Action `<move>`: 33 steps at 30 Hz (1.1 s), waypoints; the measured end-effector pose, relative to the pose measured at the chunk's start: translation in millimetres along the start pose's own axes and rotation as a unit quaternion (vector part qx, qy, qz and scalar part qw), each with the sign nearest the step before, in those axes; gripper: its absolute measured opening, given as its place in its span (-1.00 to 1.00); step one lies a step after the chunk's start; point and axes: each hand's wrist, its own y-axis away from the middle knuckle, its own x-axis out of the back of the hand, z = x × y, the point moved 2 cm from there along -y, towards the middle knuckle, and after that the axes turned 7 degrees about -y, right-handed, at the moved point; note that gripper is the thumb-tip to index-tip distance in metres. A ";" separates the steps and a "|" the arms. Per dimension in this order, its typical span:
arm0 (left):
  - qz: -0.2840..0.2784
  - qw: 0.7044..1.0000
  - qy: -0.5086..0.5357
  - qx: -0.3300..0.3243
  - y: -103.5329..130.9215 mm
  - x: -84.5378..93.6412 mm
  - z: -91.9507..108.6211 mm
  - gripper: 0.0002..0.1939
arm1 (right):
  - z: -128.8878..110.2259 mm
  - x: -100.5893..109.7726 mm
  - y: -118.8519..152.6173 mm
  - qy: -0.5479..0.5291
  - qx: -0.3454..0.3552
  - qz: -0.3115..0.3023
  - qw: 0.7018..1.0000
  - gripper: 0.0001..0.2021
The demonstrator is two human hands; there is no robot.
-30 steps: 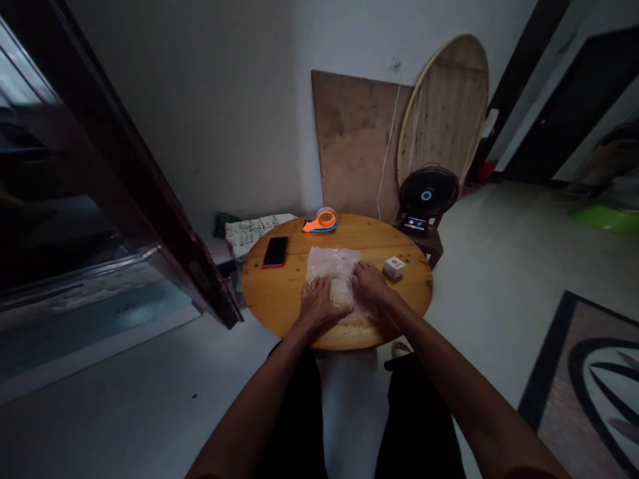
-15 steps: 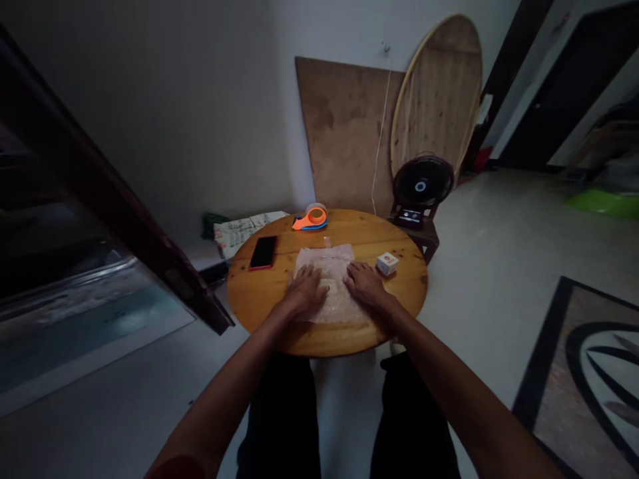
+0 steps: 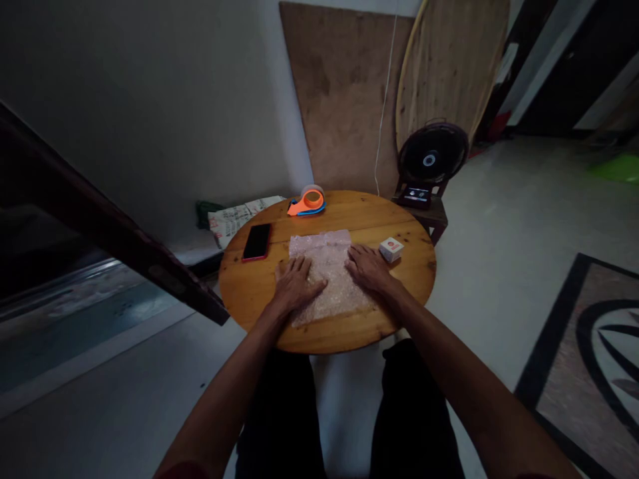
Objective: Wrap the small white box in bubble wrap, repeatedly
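Note:
A pinkish, clear sheet of bubble wrap [image 3: 332, 283] lies flat on the round wooden table [image 3: 394, 293]. My left hand [image 3: 295, 283] rests on its left edge, fingers spread and the thumb pointing right across the wrap. On the right edge lies my right hand [image 3: 368, 266], palm down with the fingers apart. Neither hand grips anything. Just right of my right hand sits a small white box [image 3: 391, 249] with a red mark on top.
An orange and blue tape dispenser [image 3: 307, 201] stands at the table's back. A phone [image 3: 257, 241] with a red edge lies at the left. Behind the table, at the right, a black fan [image 3: 429, 159] stands on a stool [image 3: 433, 216].
The view has tilted down. My left hand has shifted left to the edge of the wrap, its fingers more spread. My right hand has barely moved.

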 end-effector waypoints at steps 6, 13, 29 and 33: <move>0.005 1.000 0.017 -0.007 0.7 2.6 0.2 -0.19 | 2.4 -2.8 -1.1 -0.001 -0.007 0.005 1.000 -0.62; -0.013 1.000 0.023 -0.006 1.2 8.6 -1.6 -0.21 | 5.4 -3.7 1.0 -0.018 -0.003 0.021 1.000 -0.65; -0.007 0.992 0.041 -0.117 34.1 19.3 51.5 -0.44 | 6.5 -4.2 0.4 -0.009 0.002 0.031 0.999 -0.62; -0.013 0.992 0.035 -0.119 32.9 14.0 48.6 -0.39 | 7.4 -5.1 -0.2 -0.008 -0.001 0.028 1.000 -0.62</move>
